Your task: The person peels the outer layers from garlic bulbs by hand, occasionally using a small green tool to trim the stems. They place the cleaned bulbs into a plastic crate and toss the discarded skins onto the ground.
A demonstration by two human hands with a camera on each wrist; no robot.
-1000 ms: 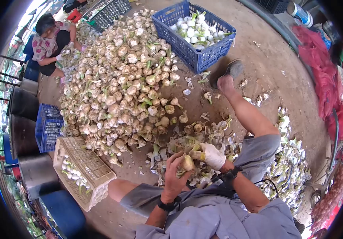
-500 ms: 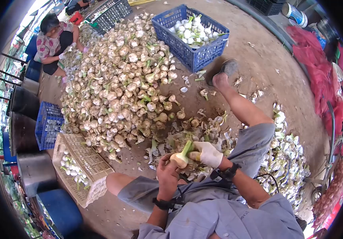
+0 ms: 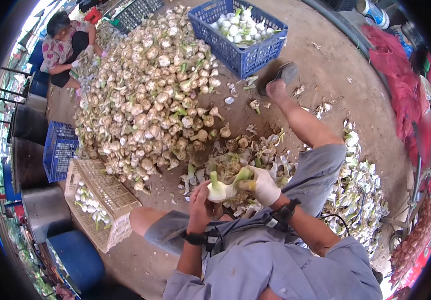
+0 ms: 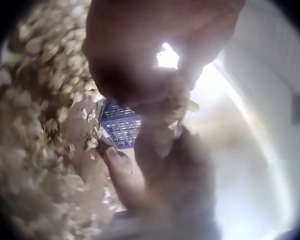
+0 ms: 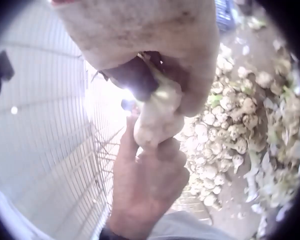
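A white garlic bulb (image 3: 217, 192) with a short green stem pointing up is held by the bare left hand (image 3: 200, 207), whose fingers curl round its base. The right hand (image 3: 265, 187), in a whitish glove, pinches a pale green strip of outer skin (image 3: 242, 178) that stretches out from the side of the bulb. In the right wrist view the garlic bulb (image 5: 160, 117) lies between the gloved fingers above and the bare hand (image 5: 147, 185) below. Blur and the hand itself hide most of the bulb in the left wrist view.
A large heap of unpeeled garlic (image 3: 145, 105) lies ahead, with peelings (image 3: 235, 165) below the hands and more (image 3: 358, 200) at the right. White bulbs fill a blue crate (image 3: 240, 55); others lie in a beige crate (image 3: 118, 200). Another person (image 3: 65, 50) crouches at the far left.
The bulb has turned from brownish to white, its stem now upright and clear of the glove. The right hand has pulled a strip of skin away from it to the right.
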